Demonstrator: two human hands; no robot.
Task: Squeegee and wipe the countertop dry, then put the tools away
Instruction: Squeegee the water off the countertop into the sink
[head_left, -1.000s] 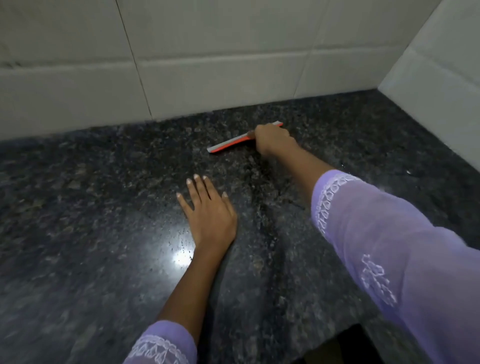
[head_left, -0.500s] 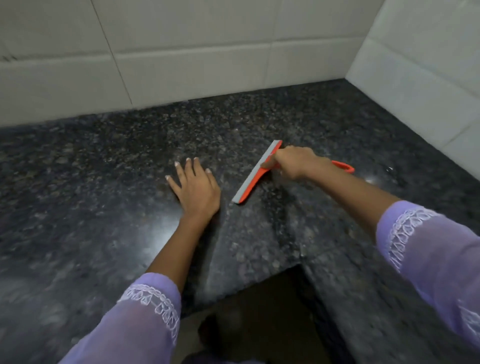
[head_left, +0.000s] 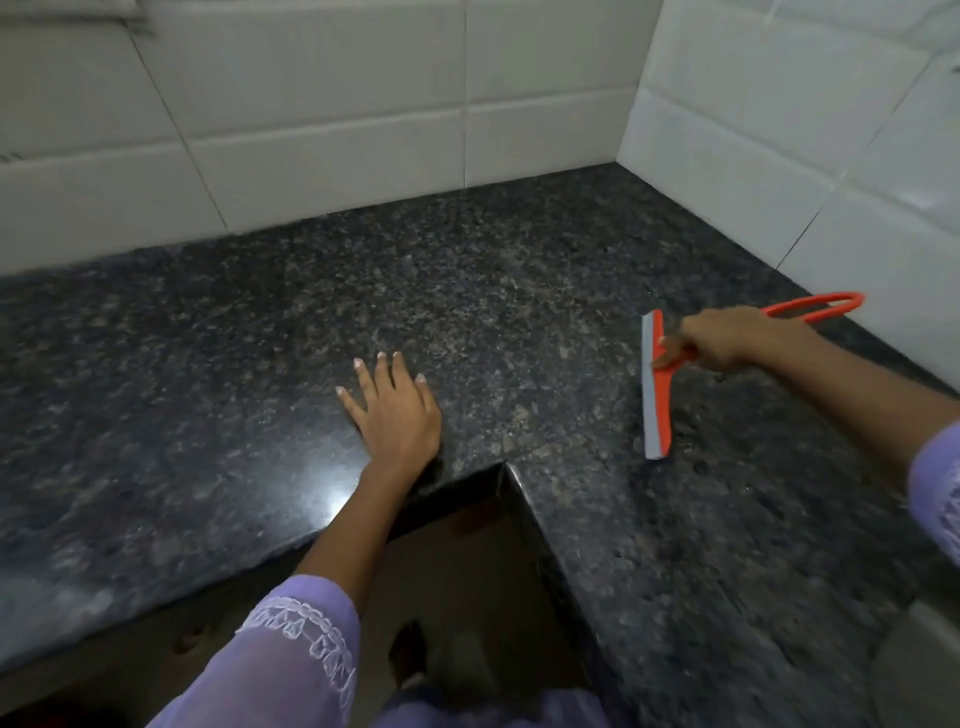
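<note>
Right hand (head_left: 727, 338) grips the orange squeegee (head_left: 655, 384) on the right of the dark granite desk (head_left: 493, 291); left hand (head_left: 395, 410) rests flat, fingers spread, near the front edge

A home kitchen is suggested: a dark speckled granite countertop (head_left: 467, 291) fills the middle of the frame in an L-shaped corner, and white glazed wall tiles (head_left: 311, 104) are seen across the top and upper right.
</note>
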